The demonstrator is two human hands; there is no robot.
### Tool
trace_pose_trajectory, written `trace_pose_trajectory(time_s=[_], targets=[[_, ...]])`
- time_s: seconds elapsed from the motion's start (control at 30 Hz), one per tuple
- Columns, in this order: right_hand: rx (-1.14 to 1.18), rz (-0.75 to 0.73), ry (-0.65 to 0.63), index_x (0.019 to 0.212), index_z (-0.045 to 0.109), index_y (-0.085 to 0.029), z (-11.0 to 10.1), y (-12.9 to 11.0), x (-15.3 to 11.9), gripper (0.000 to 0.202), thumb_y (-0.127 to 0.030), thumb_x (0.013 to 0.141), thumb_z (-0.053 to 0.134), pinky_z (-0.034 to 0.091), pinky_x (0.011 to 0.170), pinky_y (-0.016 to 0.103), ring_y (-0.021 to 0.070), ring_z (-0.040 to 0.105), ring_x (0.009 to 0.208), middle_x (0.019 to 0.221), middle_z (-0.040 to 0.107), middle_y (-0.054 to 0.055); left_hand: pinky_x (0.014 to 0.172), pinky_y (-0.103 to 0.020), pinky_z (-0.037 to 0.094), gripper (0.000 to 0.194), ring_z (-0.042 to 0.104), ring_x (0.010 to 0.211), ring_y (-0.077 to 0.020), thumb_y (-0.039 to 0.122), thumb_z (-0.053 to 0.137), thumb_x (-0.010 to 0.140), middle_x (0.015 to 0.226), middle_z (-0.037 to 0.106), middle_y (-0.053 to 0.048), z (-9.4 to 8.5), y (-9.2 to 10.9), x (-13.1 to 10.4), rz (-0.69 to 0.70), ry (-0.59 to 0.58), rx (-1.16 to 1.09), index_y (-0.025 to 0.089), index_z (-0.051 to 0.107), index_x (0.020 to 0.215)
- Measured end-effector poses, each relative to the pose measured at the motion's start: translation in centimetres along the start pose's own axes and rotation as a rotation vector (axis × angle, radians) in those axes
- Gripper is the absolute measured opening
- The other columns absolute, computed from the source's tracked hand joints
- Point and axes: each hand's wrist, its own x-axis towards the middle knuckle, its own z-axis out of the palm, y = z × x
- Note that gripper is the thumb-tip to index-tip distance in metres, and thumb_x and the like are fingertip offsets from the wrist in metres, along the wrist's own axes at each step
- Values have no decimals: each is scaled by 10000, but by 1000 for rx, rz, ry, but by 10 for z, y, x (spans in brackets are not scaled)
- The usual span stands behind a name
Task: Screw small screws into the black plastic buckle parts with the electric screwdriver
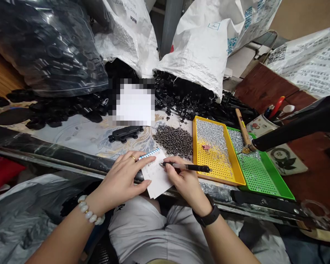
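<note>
A small spiral notepad (157, 179) lies at the table's front edge, slightly turned, with faint handwriting on its white page. My left hand (126, 172) rests on its left side, fingers stretched out and apart, the index finger and thumb lying on the paper. In my right hand (183, 178) is a black pen (194, 167), pinched between thumb and fingers, its tip at the page. Just behind the notepad is a heap of small dark metal parts (174, 141). A black plastic piece with small wheel-like feet (125, 133) sits behind my left hand.
To the right stand a yellow tray (243, 178) and a green tray (287, 192), both with small silvery parts. A wooden-handled brush (242, 126) leans in the green one. Behind, white sacks (200, 47) spill black parts. A black arm (297, 123) reaches in from the right.
</note>
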Motion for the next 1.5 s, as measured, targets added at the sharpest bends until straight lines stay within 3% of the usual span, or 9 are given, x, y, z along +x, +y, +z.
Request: trace_pose_trajectory(time_s=[0.1, 0.3, 0.47, 0.67, 0.83, 1.0, 1.17, 1.33, 1.5], targets=[[27, 43, 15, 893, 621, -186, 1, 2, -2, 139, -234, 848, 499, 486, 716, 290, 155, 613, 771, 820, 665, 37, 972, -391, 311, 508, 370, 1192, -230, 346, 532, 797, 1246, 465, -35, 0, 1, 0, -3, -1, -4, 312, 419, 1291], [165, 74, 152, 1157, 510, -216, 5, 5, -7, 264, -274, 920, 407, 464, 567, 238, 92, 538, 555, 785, 640, 9, 992, -392, 309, 520, 376, 1202, -226, 342, 521, 803, 1254, 451, -39, 0, -2, 1, -10, -9, -26, 314, 394, 1307], [191, 42, 169, 1124, 543, -201, 4, 3, -10, 259, -303, 905, 450, 477, 610, 249, 99, 561, 594, 781, 640, 22, 1009, -378, 326, 492, 405, 1198, -226, 302, 483, 824, 1296, 407, -58, -3, 0, -2, -8, -24, -137, 278, 394, 1307], [366, 52, 262, 1155, 487, -183, 5, -2, -23, 271, -295, 934, 378, 475, 568, 236, 93, 534, 563, 725, 624, 10, 1023, -326, 346, 449, 432, 1197, -188, 187, 420, 834, 1258, 445, -61, -12, 24, -15, -33, 78, -317, 252, 416, 1278], [337, 19, 230, 1124, 572, -222, -9, -8, -39, 272, -324, 890, 477, 518, 642, 279, 130, 605, 661, 831, 668, 40, 976, -311, 392, 483, 433, 1183, -179, 123, 386, 803, 1249, 438, -69, -14, 38, -17, -43, 81, -345, 230, 417, 1274], [290, 29, 242, 1113, 592, -233, -17, 3, -50, 272, -328, 885, 478, 523, 651, 290, 157, 621, 741, 915, 666, 64, 1008, -358, 356, 528, 429, 1185, -195, 70, 364, 746, 1230, 449, -79, -6, 42, -12, -53, 58, -301, 208, 448, 1249], [333, -34, 263, 1148, 485, -214, -11, 13, -58, 259, -261, 930, 354, 498, 619, 240, 101, 582, 637, 835, 636, 28, 952, -356, 411, 540, 468, 1147, -211, 70, 378, 729, 1220, 479, -79, -4, 54, -15, -64, 49, -335, 210, 469, 1242], [214, -41, 289, 1034, 471, -220, -17, 5, -65, 175, -187, 863, 467, 478, 735, 255, 130, 593, 815, 916, 610, 29, 1015, -372, 366, 514, 443, 1196, -221, 92, 434, 731, 1238, 492, -79, -9, 67, -22, -15, 74, -446, 224, 497, 1224], [154, -42, 279, 998, 477, -198, -25, -9, -69, 170, -158, 832, 483, 455, 660, 245, 130, 548, 723, 809, 558, 10, 1024, -403, 362, 448, 439, 1206, -238, 134, 466, 763, 1242, 492, -90, -12, 82, -24, -29, 101, -568, 225, 507, 1200]])
